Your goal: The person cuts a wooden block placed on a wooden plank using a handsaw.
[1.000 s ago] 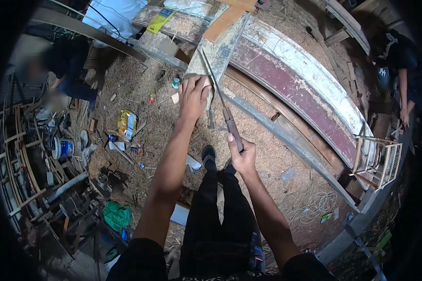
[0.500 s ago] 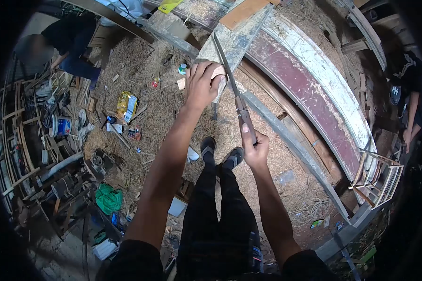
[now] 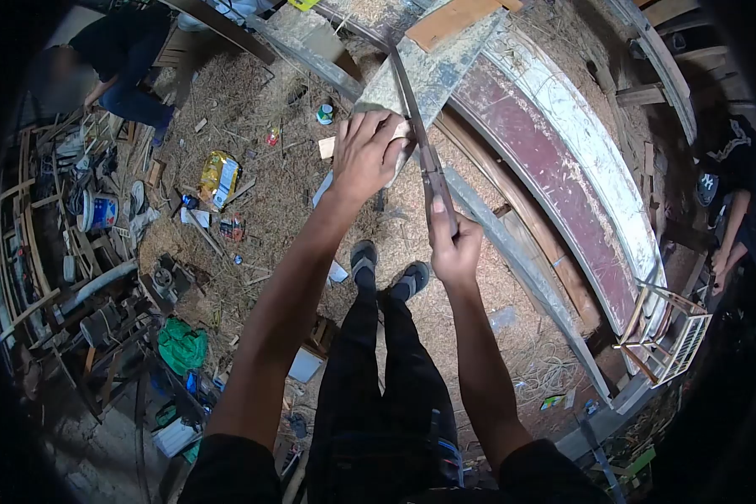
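My left hand presses a short strip of pale wood onto the end of a dusty work board, with the fingers curled over it. One end of the strip sticks out left of the hand. In my right hand is the brown handle of what looks like a handsaw, my thumb lying along its top. Its long dark blade points away from me over the board and passes close by the right end of the wood. The blade's cutting edge is hidden.
A long maroon and white curved panel lies to the right, near a small wooden rack. Shavings cover the ground around my feet. Scrap and a white bucket are at left. One person bends at upper left; another is at right.
My right hand and the saw have moved slightly forward, away from me. The left hand keeps its hold on the wood. The whole view has shifted a little.
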The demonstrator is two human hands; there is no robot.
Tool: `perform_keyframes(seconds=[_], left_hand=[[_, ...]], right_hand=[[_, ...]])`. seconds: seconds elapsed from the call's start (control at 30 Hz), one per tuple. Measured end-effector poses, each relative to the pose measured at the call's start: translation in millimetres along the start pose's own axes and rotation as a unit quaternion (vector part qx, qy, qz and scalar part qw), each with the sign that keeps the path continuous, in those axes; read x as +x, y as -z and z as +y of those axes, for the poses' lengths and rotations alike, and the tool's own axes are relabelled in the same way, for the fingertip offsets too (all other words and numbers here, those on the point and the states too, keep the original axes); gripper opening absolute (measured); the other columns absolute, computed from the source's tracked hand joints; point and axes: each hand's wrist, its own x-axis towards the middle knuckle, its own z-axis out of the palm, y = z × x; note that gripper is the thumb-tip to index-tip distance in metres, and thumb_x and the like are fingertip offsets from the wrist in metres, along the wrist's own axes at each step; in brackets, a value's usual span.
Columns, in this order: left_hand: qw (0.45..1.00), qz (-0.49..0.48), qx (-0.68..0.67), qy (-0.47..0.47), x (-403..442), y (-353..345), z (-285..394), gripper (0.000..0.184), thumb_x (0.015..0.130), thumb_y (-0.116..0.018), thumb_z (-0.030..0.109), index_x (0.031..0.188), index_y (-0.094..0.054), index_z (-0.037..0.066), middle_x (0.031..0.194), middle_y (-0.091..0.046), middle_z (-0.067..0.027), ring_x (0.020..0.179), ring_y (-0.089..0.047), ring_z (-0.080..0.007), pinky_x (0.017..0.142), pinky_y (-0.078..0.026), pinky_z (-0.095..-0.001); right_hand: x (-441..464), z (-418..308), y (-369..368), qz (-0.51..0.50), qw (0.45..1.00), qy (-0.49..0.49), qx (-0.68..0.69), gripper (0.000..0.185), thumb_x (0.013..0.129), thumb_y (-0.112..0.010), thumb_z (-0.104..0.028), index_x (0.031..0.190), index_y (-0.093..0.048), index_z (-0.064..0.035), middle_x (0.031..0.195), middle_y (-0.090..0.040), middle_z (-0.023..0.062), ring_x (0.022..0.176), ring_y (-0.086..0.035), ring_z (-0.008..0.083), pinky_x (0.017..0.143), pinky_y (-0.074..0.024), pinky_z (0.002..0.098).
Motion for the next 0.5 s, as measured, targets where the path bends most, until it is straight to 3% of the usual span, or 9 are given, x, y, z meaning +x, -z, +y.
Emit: perform_keyframes(seconds=[0.1,0.13,0.2,0.33,0.43,0.47,0.5], left_hand=[[1.0,0.001,0.007,-0.002,4,6,4,0.033,0.082,-0.069,0.019,0.112,-0.065,0.007,0.112,-0.059,-0.0061,0.106,-0.053,-0.0259,0.088,-0.038,-0.0416],[1.0,0.002,0.006,-0.004,6,8,2,0.032,0.082,-0.069,0.019,0.112,-0.065,0.007,0.112,-0.059,-0.006,0.106,-0.053,-0.0258,0.088,-0.038,-0.0415],[1.0,0.001,0.001,-0.004,5,7,3,0.032,0.082,-0.069,0.019,0.112,-0.065,0.007,0.112,-0.059,-0.0059,0.105,-0.053,-0.0257,0.088,-0.038,-0.0413],[0.999,-0.02,-0.022,0.01,4,8,4,0.036,0.081,-0.071,0.013,0.116,-0.065,0.005,0.115,-0.06,-0.0084,0.108,-0.054,-0.0287,0.091,-0.038,-0.0416],[1.0,-0.008,-0.019,0.008,5,6,2,0.034,0.083,-0.07,0.019,0.114,-0.066,0.008,0.111,-0.061,-0.0047,0.105,-0.053,-0.0251,0.087,-0.038,-0.0402],[1.0,-0.011,-0.016,0.005,5,7,1,0.033,0.082,-0.07,0.019,0.114,-0.066,0.008,0.111,-0.061,-0.0048,0.104,-0.054,-0.0251,0.087,-0.038,-0.0402],[1.0,-0.008,-0.01,0.002,7,7,0,0.033,0.082,-0.07,0.019,0.113,-0.066,0.007,0.111,-0.061,-0.0049,0.104,-0.054,-0.0251,0.087,-0.038,-0.0403]], right_hand=[[-43,22,16,-0.005,0.999,0.009,-0.043,0.049,0.1,-0.058,-0.029,0.059,-0.049,-0.0045,0.052,-0.041,-0.0045,0.05,-0.037,0.005,0.044,-0.0291,0.029],[-66,59,24,-0.003,0.997,0.055,-0.05,0.045,0.101,-0.056,-0.029,0.063,-0.054,-0.0026,0.054,-0.044,-0.0022,0.053,-0.041,0.005,0.045,-0.0315,0.0282],[-70,37,29,-0.01,0.999,0.038,-0.018,0.042,0.101,-0.055,-0.025,0.067,-0.058,-0.0006,0.054,-0.045,0.002,0.053,-0.044,0.0062,0.046,-0.0338,0.0291],[4,10,3,-0.052,0.998,-0.043,0.016,0.042,0.102,-0.053,-0.022,0.067,-0.059,0.0,0.055,-0.046,0.003,0.052,-0.046,0.0077,0.047,-0.0347,0.0302],[-39,48,16,-0.028,0.992,0.071,-0.096,0.04,0.101,-0.053,-0.021,0.069,-0.06,0.0004,0.055,-0.05,0.0021,0.052,-0.047,0.0082,0.047,-0.0348,0.0292],[-63,50,15,0.018,0.999,0.032,0.001,0.035,0.1,-0.056,-0.019,0.072,-0.063,0.0012,0.053,-0.052,0.0037,0.05,-0.048,0.0095,0.047,-0.0356,0.0297],[-64,40,17,0.016,0.999,0.036,0.012,0.035,0.1,-0.056,-0.02,0.073,-0.063,0.0014,0.053,-0.052,0.0041,0.049,-0.048,0.0098,0.047,-0.0354,0.0298]])
